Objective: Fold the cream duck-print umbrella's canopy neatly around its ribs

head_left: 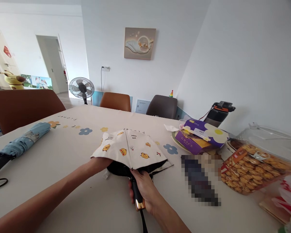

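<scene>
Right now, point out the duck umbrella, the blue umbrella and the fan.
duck umbrella (135, 149): head view, on its printed white canopy
blue umbrella (23, 141): head view, on its folded canopy
fan (82, 88): head view, on its dark hub

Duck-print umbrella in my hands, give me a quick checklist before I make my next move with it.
1. Right hand gripping the black handle: ok, wrapped around it.
2. Left hand placement: cannot tell; its fingers are hidden under the canopy.
3. Canopy wrapped snug: not ok; it spreads out loosely.
4. Black strap clear of the right hand: ok, it hangs from the handle's end.
5. Blue umbrella out of the way: ok, it lies apart on the left.
6. Purple box clear of the canopy: ok, not touching.
</scene>
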Demonstrator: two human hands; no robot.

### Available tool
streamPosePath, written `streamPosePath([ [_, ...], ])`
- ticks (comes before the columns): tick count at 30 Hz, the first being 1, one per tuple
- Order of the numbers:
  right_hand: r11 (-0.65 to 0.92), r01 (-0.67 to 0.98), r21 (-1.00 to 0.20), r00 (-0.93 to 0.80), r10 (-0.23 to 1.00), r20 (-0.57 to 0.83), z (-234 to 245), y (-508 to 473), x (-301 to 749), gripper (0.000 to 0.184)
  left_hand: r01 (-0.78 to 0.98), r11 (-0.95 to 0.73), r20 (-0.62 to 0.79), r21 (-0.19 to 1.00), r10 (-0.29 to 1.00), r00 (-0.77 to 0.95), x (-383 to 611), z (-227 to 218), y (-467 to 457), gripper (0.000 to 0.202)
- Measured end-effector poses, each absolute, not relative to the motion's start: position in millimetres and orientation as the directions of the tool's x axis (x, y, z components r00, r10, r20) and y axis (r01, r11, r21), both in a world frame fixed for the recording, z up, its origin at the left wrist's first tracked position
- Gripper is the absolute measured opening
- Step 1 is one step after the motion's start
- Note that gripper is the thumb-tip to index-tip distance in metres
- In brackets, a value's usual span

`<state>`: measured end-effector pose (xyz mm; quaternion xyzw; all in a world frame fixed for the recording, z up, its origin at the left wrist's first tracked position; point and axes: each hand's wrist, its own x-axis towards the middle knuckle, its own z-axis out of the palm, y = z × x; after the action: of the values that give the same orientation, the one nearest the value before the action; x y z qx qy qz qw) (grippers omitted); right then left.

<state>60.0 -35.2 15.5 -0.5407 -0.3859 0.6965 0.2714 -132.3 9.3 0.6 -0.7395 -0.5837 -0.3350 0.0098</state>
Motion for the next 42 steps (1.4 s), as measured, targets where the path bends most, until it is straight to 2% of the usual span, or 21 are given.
streamPosePath([
  [2, -0.556, 0.039, -0.83, -0.268, 0.795, -0.545, 17, -36, 59, 0.029, 0.892, -0.323, 0.462, 0.317, 0.874, 0.152, -145, -2, -5, 0.035],
  [6, -0.545, 0.047, -0.837, -0.274, 0.799, -0.535, 20, -37, 58, 0.023, 0.861, -0.383, 0.303, 0.335, 0.909, 0.287, -158, 0, -42, 0.036],
  [12, -0.539, 0.055, -0.841, -0.271, 0.802, -0.532, 20, -37, 58, 0.021, 0.696, -0.39, 0.093, 0.603, 0.901, 0.424, -146, 46, -78, 0.027],
  [14, -0.534, 0.047, -0.844, -0.273, 0.806, -0.525, 20, -38, 58, 0.021, 0.678, -0.422, 0.177, 0.602, 0.899, 0.402, -138, 57, -71, 0.029],
  [17, -0.532, 0.038, -0.846, -0.266, 0.81, -0.522, 23, -39, 58, 0.023, 0.673, -0.56, 0.325, 0.484, 0.828, 0.456, -124, 55, -41, 0.036],
  [21, -0.586, 0.01, -0.81, -0.252, 0.782, -0.569, 26, -37, 58, 0.022, 0.623, -0.615, 0.261, 0.483, 0.781, 0.568, -108, 27, 1, 0.037],
  [25, -0.688, -0.009, -0.725, -0.31, 0.692, -0.652, 24, -33, 63, 0.025, 0.618, -0.616, 0.275, 0.488, 0.781, 0.56, -104, 10, 10, 0.035],
  [29, -0.721, -0.009, -0.693, -0.367, 0.647, -0.668, 20, -30, 67, 0.026, 0.625, -0.612, 0.293, 0.484, 0.787, 0.544, -105, 8, 3, 0.036],
  [37, -0.602, -0.021, -0.798, -0.303, 0.765, -0.569, 18, -30, 64, 0.031, 0.635, -0.61, 0.295, 0.475, 0.79, 0.538, -96, -5, -4, 0.039],
  [39, -0.572, -0.02, -0.82, -0.31, 0.784, -0.538, 16, -31, 63, 0.027, 0.597, -0.622, 0.292, 0.506, 0.775, 0.56, -97, -6, -4, 0.041],
  [42, -0.553, -0.004, -0.833, -0.305, 0.794, -0.526, 13, -32, 62, 0.023, 0.512, -0.592, 0.305, 0.622, 0.786, 0.538, -102, -3, -2, 0.042],
])
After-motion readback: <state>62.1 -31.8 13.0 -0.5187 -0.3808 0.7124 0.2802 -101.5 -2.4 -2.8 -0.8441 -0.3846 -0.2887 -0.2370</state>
